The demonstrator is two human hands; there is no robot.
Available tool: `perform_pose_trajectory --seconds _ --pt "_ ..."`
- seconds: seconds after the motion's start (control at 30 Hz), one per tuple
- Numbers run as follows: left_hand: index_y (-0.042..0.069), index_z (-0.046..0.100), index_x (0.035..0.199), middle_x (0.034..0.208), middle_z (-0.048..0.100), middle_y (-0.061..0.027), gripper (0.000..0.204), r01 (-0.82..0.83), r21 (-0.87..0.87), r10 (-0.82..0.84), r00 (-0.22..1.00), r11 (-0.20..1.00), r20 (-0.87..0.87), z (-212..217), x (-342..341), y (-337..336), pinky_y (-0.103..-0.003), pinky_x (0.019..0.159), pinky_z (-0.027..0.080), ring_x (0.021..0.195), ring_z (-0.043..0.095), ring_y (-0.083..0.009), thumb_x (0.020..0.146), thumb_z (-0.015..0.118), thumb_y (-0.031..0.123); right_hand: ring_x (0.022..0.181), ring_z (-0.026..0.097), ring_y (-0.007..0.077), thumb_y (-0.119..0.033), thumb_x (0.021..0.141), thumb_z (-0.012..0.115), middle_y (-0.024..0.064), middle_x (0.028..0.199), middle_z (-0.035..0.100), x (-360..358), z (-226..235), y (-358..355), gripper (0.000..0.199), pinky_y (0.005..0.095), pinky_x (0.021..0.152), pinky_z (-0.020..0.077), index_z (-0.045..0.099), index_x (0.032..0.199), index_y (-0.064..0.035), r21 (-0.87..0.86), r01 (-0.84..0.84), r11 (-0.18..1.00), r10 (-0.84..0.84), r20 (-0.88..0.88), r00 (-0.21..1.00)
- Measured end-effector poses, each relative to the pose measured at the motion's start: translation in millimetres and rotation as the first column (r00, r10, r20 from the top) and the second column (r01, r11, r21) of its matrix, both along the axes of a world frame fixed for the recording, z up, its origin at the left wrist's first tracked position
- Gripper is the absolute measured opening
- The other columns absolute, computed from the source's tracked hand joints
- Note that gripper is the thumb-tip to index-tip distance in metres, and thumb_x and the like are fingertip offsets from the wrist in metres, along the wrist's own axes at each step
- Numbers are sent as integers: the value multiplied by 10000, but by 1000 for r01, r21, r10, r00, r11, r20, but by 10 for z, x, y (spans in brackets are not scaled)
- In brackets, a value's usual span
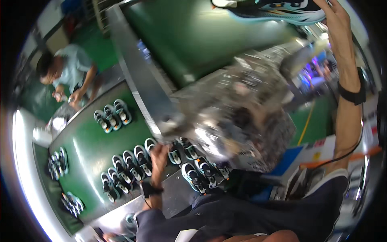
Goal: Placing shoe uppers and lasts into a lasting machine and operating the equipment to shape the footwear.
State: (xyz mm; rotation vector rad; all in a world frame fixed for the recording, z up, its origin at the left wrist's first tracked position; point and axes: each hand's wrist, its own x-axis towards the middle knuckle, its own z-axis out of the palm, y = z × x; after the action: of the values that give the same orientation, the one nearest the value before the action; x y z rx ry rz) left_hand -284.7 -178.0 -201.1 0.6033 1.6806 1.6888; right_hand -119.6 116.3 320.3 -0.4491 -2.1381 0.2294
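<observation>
High at the top right, my right hand (338, 16) grips a black-and-white sneaker (278, 15) with a pale turquoise sole by one end. The sneaker is cut off by the upper edge of the view. Down near the middle, my left hand (159, 155) has its fingers curled at a similar sneaker (150, 144) in a row on the green belt (86, 151). Part of that shoe is hidden behind the hand. More sneakers (131, 163) stand side by side to its left. Several others (194, 177) stand to its right, close to my body.
A blurred heap of shiny clear plastic wrapping (242, 117) fills the middle right. Behind it lies another green belt (181, 40) with a metal side rail (137, 76). Across the nearer belt, a co-worker (72, 68) handles something small. A trio of sneakers (113, 115) stands on the belt.
</observation>
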Motion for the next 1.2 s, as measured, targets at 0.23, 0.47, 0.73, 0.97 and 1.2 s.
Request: perform_pose_trajectory --seconds 0.23,0.47,0.73,0.97,1.2 --pt "-33 293 1426 1374 418 -295 944 516 806 -946 30 291 322 2017 2446 644 -565 1069 327 1263 432 -450 844 485 686 811 613 106 -180 846 654 34 936 659 2530 -114 -818 324 257 714 512 647 1148 -62 -181 73 981 -109 -195 975" --pt "-56 277 1416 1365 411 -302 959 708 702 -919 -322 -74 229 2781 4501 683 -480 949 464 1076 551 -402 826 467 676 959 605 129 -120 905 527 93 1083 652 4729 -1290 -2331 309 273 824 492 601 1187 -18 -582 409 703 -538 -58 841" --pt "12 388 1361 1224 559 -123 450 800 588 -930 -296 -118 216 2458 7017 -82 -346 957 457 1108 564 -207 944 519 121 1061 573 164 -577 856 606 144 1182 595 6451 -2608 -4339 807 295 893 470 402 1371 10 -645 301 702 -708 -587 393" --pt "-39 337 1423 1285 529 -118 633 818 239 -849 -525 -523 -58 1900 8940 -1018 -283 991 392 1164 497 -173 953 558 322 967 589 145 -62 696 744 77 1067 628 7701 -3251 -5583 531 287 874 472 574 1197 -6 -719 694 -35 -832 -363 -418" --pt "-82 486 1240 1148 616 -242 705 905 -104 -827 -420 -412 -374 1145 11148 -959 -351 920 459 1068 604 -296 777 717 396 831 596 124 -57 733 660 64 958 633 8389 -3148 -6423 451 260 771 489 574 1172 2 -821 539 -189 -757 -228 -612"
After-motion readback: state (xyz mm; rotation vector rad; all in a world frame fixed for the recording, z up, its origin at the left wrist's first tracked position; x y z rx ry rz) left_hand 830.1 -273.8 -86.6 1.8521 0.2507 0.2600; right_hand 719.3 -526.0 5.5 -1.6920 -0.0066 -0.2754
